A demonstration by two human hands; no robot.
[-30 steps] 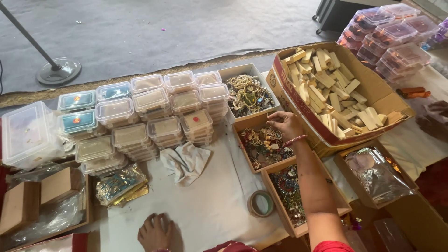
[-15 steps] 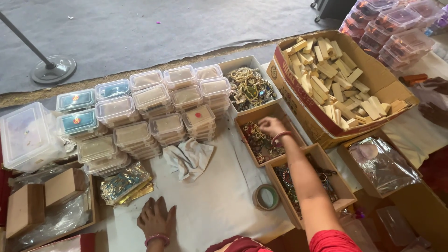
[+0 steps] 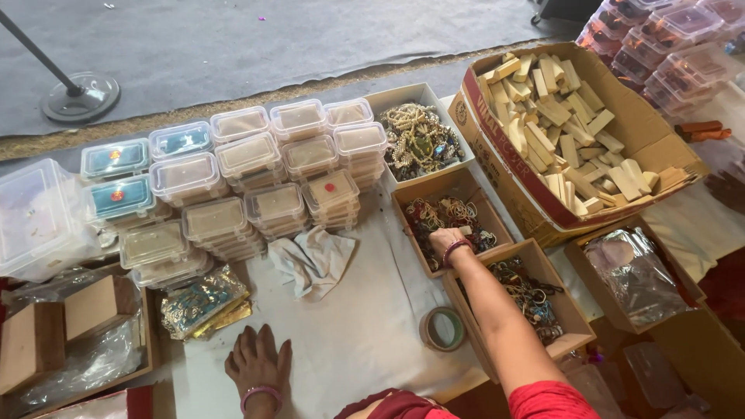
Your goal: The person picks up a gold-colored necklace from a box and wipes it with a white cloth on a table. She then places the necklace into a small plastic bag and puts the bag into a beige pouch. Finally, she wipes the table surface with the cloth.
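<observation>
My right hand (image 3: 446,239) reaches into the middle cardboard tray (image 3: 434,185) of mixed bangles and jewellery, its fingers curled down among the pieces; what they hold is hidden. A pink bangle circles that wrist. My left hand (image 3: 258,357) lies flat, fingers spread, on the white cloth (image 3: 365,334) near the front edge, holding nothing. A second tray of jewellery (image 3: 570,310) sits just right of my forearm, and a third tray (image 3: 388,97) with pearl strings stands further back.
Stacks of small lidded plastic boxes (image 3: 256,171) fill the back left. A big carton of wooden blocks (image 3: 504,167) stands at right. A tape roll (image 3: 444,329), a crumpled rag (image 3: 314,260), foil packets (image 3: 203,299) and brown boxes (image 3: 70,318) lie about.
My right hand has drawn back from the far side of the middle tray to its near edge. My left hand has slid forward onto the cloth and spread flat.
</observation>
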